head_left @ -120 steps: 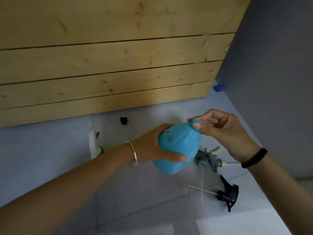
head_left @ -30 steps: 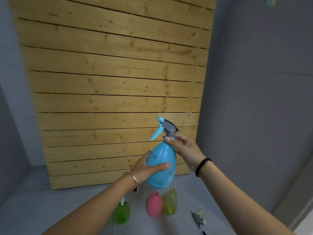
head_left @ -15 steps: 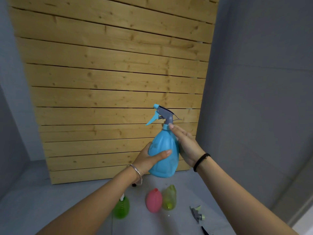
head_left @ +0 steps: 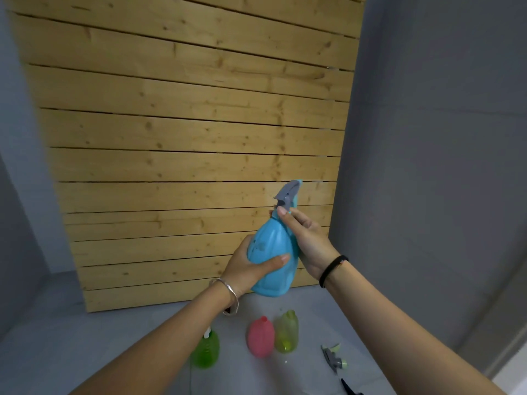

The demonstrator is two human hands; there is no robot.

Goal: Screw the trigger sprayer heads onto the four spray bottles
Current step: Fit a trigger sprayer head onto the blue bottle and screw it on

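I hold a blue spray bottle [head_left: 269, 260] up in front of the wooden wall, tilted slightly right. My left hand [head_left: 245, 269] wraps its lower body. My right hand [head_left: 305, 238] grips the neck, fingers on the collar under the grey-and-blue trigger head [head_left: 289, 193] that sits on top, nozzle pointing away to the right. Below on the grey surface stand a pink bottle [head_left: 261, 340] and a yellow-green bottle [head_left: 286, 332], both open-necked, and a green bottle [head_left: 206, 350] partly hidden by my left forearm.
A loose grey-and-green trigger head [head_left: 333, 357] lies on the surface at the right, and a black one [head_left: 349, 389] shows at the bottom edge. A wooden slat panel [head_left: 185, 138] stands behind; grey walls close in on both sides.
The trigger head has turned: its nozzle pointed left half a second ago and now faces away to the right. My right fingers have shifted round the collar. The bottle sits slightly lower and more tilted.
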